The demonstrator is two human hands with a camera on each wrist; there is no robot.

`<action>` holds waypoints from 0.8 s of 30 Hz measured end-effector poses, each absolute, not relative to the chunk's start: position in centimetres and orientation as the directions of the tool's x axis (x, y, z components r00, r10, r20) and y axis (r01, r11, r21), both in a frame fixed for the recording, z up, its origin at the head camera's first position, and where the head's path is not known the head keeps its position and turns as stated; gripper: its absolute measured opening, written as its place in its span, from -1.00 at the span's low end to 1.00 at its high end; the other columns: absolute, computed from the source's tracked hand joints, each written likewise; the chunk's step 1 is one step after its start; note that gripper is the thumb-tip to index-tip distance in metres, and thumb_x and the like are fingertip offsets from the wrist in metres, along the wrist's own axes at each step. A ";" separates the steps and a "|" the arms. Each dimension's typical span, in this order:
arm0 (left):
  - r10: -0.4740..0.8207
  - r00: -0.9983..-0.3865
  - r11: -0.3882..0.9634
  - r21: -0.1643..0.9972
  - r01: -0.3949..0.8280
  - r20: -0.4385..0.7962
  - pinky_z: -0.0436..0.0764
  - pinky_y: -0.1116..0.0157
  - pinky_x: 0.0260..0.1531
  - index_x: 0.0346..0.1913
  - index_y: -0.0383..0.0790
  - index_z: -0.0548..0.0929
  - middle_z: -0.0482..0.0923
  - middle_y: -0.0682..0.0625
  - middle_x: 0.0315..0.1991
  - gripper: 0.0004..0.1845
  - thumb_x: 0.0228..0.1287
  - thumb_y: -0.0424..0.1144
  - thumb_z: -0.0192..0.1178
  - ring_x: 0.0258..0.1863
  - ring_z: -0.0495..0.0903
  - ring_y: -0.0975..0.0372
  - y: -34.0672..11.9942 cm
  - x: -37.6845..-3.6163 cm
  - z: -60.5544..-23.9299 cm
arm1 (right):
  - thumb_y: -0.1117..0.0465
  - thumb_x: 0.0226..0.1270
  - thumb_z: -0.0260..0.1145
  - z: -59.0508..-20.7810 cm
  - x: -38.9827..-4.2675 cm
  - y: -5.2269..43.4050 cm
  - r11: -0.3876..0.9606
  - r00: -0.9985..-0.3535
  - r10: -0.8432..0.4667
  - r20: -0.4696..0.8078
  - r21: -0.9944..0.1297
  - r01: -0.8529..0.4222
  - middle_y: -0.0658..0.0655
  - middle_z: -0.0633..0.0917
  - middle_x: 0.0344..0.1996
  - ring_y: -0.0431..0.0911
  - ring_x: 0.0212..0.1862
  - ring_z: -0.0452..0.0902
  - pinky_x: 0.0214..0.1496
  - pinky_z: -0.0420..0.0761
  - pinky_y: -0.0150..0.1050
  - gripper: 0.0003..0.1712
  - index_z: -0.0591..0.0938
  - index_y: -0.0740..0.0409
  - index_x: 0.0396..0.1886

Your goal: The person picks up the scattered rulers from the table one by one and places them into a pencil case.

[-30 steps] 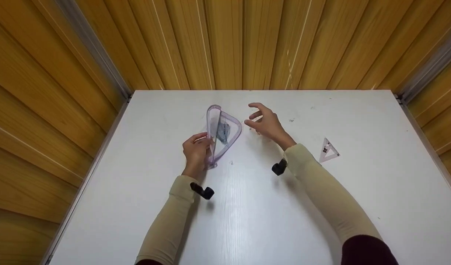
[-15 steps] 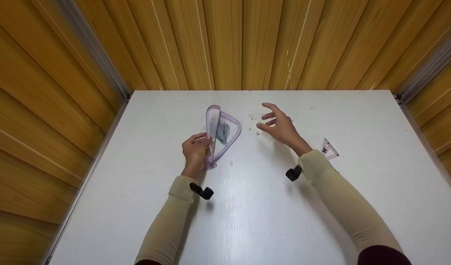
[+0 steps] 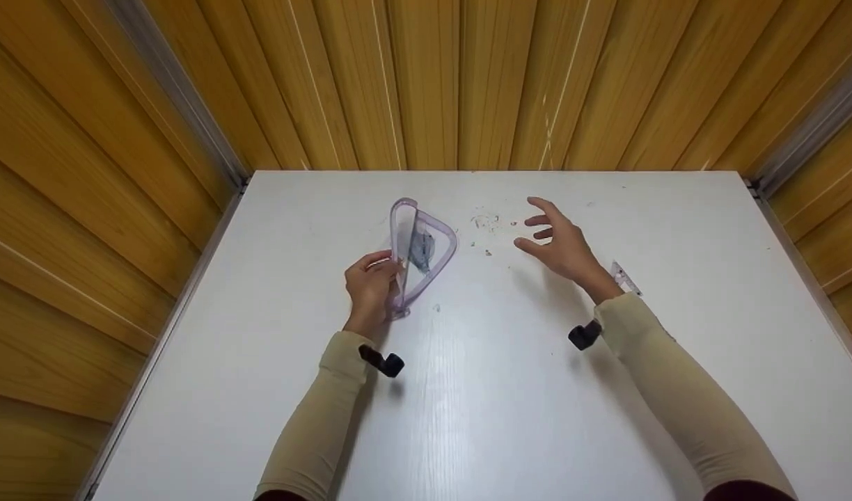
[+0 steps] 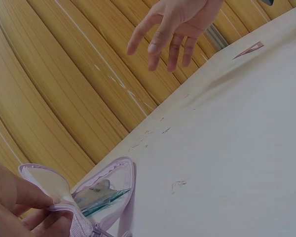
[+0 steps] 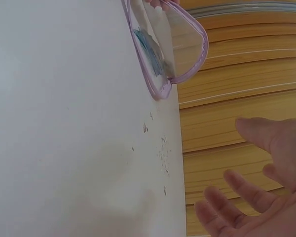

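Observation:
My left hand (image 3: 370,284) pinches the edge of a clear zip pouch with lilac trim (image 3: 448,259), which stands partly gaping on the table. Inside the pouch, flat bluish-green pieces (image 4: 106,200) show through the clear side. My right hand (image 3: 564,245) hovers over the table to the right of the pouch, fingers spread and loosely bent, holding nothing. A small clear set square (image 3: 626,278) with a printed figure lies on the table, partly hidden behind the right wrist.
Small dark crumbs or scuff marks (image 3: 487,223) dot the white table (image 3: 468,390) between the pouch and the right hand. Yellow slatted wall panels (image 3: 426,83) rise behind the table's far edge and at both sides.
My right hand has moved away from the pouch to the right, toward the set square, which its wrist now partly covers. The left hand and pouch have stayed in place.

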State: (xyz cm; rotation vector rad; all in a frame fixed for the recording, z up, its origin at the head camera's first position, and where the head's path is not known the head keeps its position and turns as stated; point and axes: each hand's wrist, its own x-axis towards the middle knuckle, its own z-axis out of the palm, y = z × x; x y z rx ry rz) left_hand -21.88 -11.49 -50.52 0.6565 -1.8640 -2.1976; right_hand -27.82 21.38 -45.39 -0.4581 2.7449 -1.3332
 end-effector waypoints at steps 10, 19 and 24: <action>-0.411 -0.879 -0.202 0.965 -0.170 -0.241 0.64 0.30 -0.40 -0.05 -0.27 0.76 0.77 -0.16 -0.17 -0.77 0.24 -0.48 0.32 -0.22 0.71 0.07 -11.6 -22.0 -50.4 | 0.05 0.41 0.43 -45.5 -27.0 24.5 0.610 -0.962 -0.266 0.054 -0.764 -0.212 0.31 0.51 0.35 0.28 0.31 0.46 0.30 0.48 0.17 -0.04 0.10 -0.11 0.65; -0.394 -0.893 -0.227 0.965 -0.133 -0.216 0.60 0.35 -0.51 0.03 -0.38 0.72 0.76 -0.20 -0.18 -0.73 0.28 -0.48 0.32 -0.24 0.74 0.03 -11.6 -21.9 -50.2 | 0.01 0.41 0.43 -45.4 -25.6 27.9 0.630 -0.978 -0.207 0.017 -0.763 -0.146 0.33 0.45 0.41 0.33 0.38 0.37 0.35 0.40 0.23 0.01 0.06 -0.09 0.67; -0.401 -0.890 -0.223 0.965 -0.137 -0.219 0.62 0.35 -0.49 0.01 -0.38 0.73 0.76 -0.19 -0.20 -0.74 0.26 -0.50 0.32 -0.27 0.74 0.06 -11.5 -21.9 -50.3 | -0.01 0.40 0.43 -45.8 -24.8 29.5 0.647 -0.985 -0.173 -0.026 -0.757 -0.094 0.32 0.39 0.46 0.35 0.42 0.29 0.36 0.36 0.30 0.04 0.02 -0.10 0.68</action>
